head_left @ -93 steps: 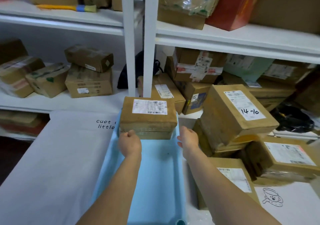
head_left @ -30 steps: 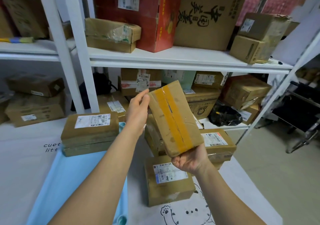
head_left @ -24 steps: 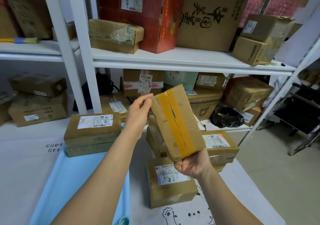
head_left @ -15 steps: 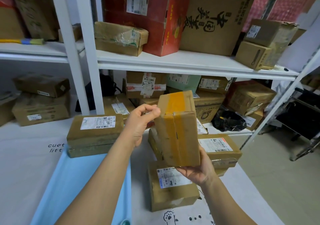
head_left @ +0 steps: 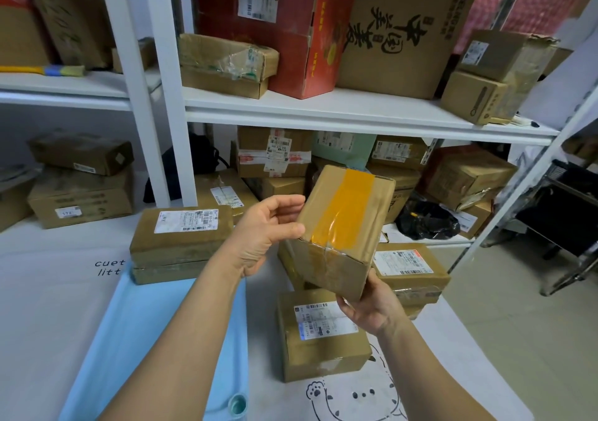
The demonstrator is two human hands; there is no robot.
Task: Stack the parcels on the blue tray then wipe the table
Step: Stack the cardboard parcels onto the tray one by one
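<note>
I hold a brown parcel with orange tape (head_left: 339,229) in the air above the table. My right hand (head_left: 369,307) grips its lower near corner from below. My left hand (head_left: 263,233) touches its left edge with thumb and curled fingers. The blue tray (head_left: 145,333) lies at the lower left, with a flat labelled parcel (head_left: 181,242) stacked on another at its far end. More parcels sit on the white tablecloth to the right: one with a label (head_left: 320,336) near me, another (head_left: 409,268) behind the held one.
White shelving (head_left: 323,109) stands right behind the table, packed with cardboard boxes and a black bag (head_left: 427,223). The table's right edge drops to a tiled floor (head_left: 517,323). A dark cart (head_left: 566,213) is at far right.
Since the start I placed a parcel on the tray and picked up the taped one. Over the last second it turned from steeply tilted to lying flatter, taped face up, in both hands.
</note>
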